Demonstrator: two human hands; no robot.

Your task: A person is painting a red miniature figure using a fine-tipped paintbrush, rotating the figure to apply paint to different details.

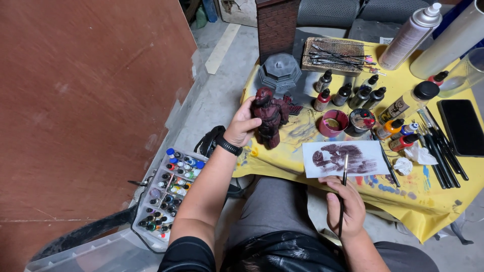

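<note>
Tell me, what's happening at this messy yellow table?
A seated person is painting a small figure. The left hand holds a dark red figurine upright over the table's edge. The right hand holds a thin brush, its tip resting on a white paper smeared with dark red strokes. Paint bottles and a pink cup stand behind on the yellow cloth.

- Even, soft light from above; the yellow table cover (403, 196) reads bright.
- Shadows faint and short.
- Mild glare on the spray can (411, 35).
- Edges bend slightly; focus sharp throughout.
</note>
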